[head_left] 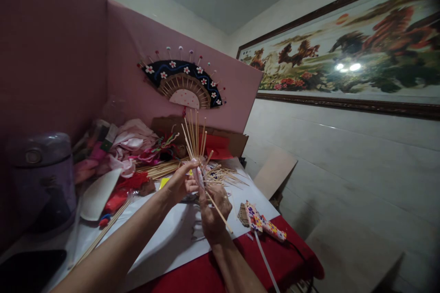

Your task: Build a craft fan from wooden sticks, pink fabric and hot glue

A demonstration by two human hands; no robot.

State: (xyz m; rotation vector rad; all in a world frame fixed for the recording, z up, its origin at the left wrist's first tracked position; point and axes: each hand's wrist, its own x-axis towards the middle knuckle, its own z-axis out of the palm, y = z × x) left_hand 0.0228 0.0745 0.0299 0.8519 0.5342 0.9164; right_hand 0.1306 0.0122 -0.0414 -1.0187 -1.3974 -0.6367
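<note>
My left hand (pixel 179 182) is closed on a pale pink patterned piece (pixel 198 175), thumb on its upper edge. Several thin wooden sticks (pixel 195 136) fan upward from this piece. Close beside it, my right hand (pixel 216 213) is closed around a single wooden stick (pixel 220 214), which slants down to the right past the fingers. Its fingertips meet the lower end of the pink piece, and part of their grip is hidden. Behind both hands lies a loose heap of short sticks (pixel 228 176) on the white sheet (pixel 165 242).
A floral-wrapped tool resembling a glue gun (pixel 254 217) lies at right on the red cloth (pixel 295 252). At left are a lidded purple container (pixel 44 183), a white curved piece (pixel 99 194) and pink fabric (pixel 134 135). A decorated fan (pixel 185 73) hangs on the pink panel (pixel 237 87).
</note>
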